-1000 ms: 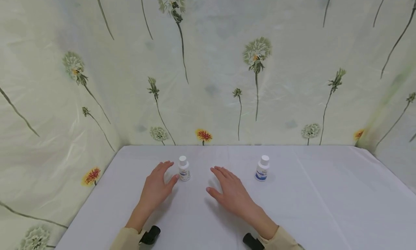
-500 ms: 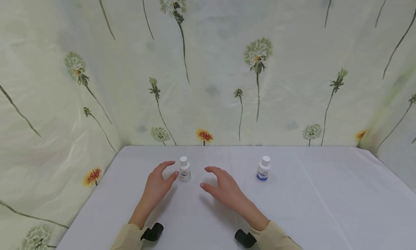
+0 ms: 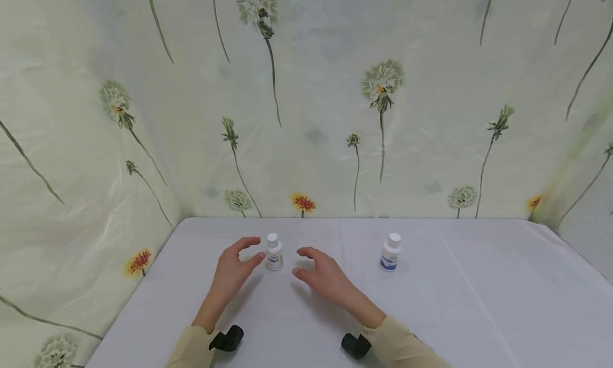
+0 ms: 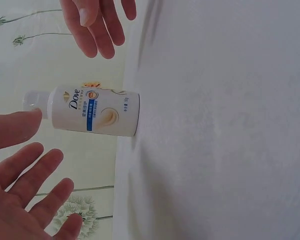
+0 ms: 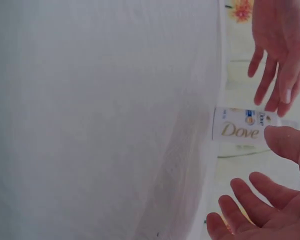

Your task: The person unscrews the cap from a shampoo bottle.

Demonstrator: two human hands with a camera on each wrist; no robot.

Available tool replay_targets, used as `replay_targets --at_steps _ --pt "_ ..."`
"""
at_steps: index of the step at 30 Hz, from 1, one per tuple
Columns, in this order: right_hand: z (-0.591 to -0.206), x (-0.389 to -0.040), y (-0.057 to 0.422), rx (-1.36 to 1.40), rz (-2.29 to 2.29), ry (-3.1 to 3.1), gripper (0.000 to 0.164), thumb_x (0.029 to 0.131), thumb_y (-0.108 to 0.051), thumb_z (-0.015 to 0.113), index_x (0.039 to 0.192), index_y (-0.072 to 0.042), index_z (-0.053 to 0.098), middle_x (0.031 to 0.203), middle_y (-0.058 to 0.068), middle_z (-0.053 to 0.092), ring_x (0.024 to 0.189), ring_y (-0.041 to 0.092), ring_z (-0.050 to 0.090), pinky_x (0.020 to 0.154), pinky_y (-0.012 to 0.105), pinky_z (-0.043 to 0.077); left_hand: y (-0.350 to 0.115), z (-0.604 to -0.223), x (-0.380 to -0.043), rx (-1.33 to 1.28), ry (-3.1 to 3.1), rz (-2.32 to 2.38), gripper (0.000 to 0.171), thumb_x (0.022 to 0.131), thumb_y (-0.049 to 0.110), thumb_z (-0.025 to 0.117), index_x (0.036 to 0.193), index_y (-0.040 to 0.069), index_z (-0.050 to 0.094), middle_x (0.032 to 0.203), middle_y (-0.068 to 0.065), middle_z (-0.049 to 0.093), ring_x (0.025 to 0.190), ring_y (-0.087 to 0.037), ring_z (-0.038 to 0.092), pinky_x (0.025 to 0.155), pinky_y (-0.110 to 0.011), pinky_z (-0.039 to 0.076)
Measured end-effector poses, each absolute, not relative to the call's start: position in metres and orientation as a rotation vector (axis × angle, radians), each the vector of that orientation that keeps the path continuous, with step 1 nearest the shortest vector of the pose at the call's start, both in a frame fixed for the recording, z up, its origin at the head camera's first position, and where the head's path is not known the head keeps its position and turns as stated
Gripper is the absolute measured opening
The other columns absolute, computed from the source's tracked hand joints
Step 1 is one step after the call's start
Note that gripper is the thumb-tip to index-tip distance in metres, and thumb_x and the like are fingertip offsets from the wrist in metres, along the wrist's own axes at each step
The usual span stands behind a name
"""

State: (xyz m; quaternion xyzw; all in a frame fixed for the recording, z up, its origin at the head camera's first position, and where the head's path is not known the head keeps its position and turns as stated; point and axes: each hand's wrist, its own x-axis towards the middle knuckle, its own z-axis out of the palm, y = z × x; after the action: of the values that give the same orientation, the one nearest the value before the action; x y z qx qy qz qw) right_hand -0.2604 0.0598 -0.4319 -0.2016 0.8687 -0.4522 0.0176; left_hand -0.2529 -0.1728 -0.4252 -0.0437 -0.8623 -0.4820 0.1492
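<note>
A small white Dove bottle [image 3: 274, 255] with a white cap stands upright on the table, between my two hands. My left hand [image 3: 232, 269] is just to its left, thumb and fingers spread apart and nothing in them. On the other side, a little farther off, my right hand [image 3: 328, 277] hovers over the cloth with its fingers loosely bent and holding nothing. In the left wrist view the bottle [image 4: 102, 112] shows its printed front label, and the left thumb overlaps its cap. The right wrist view shows the bottle [image 5: 235, 131] from its other side, behind the right thumb.
A second white bottle [image 3: 390, 253] with a blue band on its label stands upright farther right. White cloth [image 3: 455, 304] covers the table. Behind and at the sides hangs a curtain [image 3: 316, 102] with a dandelion print. Each wrist wears a black camera [image 3: 227, 339].
My right hand has moved left, toward the nearer bottle, and its fingers have bent more. My left hand has barely shifted. Both bottles stay in place; the head view has tilted slightly.
</note>
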Motion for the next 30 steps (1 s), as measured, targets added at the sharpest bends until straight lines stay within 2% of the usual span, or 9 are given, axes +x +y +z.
replay_targets --at_steps 8,20,30 --pt "-0.429 -0.269 0.053 -0.603 -1.409 2.675 0.048 0.093 -0.028 0.068 0.134 -0.005 0.055 0.133 0.012 0.058 0.126 0.032 0.05 0.102 0.052 0.041 -0.17 -0.424 -0.258 -0.121 -2.503 -1.439 0.037 0.089 0.023 0.075 0.123 0.012 0.067 0.127 -0.005 0.064 0.124 -0.03 0.052 0.101 -0.057 0.039" --pt "-0.432 -0.277 0.042 -0.666 -1.522 2.613 0.045 0.093 -0.022 0.069 0.13 -0.001 0.057 0.129 0.016 0.059 0.121 0.033 0.054 0.099 0.05 0.044 -0.168 -0.425 -0.265 -0.186 -2.478 -1.458 0.033 0.088 0.018 0.075 0.12 0.013 0.068 0.121 -0.003 0.067 0.119 -0.028 0.057 0.1 -0.056 0.039" --pt "-0.432 -0.285 0.029 -0.637 -1.54 2.591 0.043 0.092 -0.023 0.07 0.129 -0.005 0.059 0.129 0.014 0.06 0.12 0.033 0.054 0.098 0.047 0.046 -0.168 -0.425 -0.268 -0.221 -2.446 -1.541 0.033 0.088 0.015 0.075 0.12 0.012 0.068 0.119 -0.003 0.068 0.116 -0.026 0.058 0.098 -0.054 0.04"
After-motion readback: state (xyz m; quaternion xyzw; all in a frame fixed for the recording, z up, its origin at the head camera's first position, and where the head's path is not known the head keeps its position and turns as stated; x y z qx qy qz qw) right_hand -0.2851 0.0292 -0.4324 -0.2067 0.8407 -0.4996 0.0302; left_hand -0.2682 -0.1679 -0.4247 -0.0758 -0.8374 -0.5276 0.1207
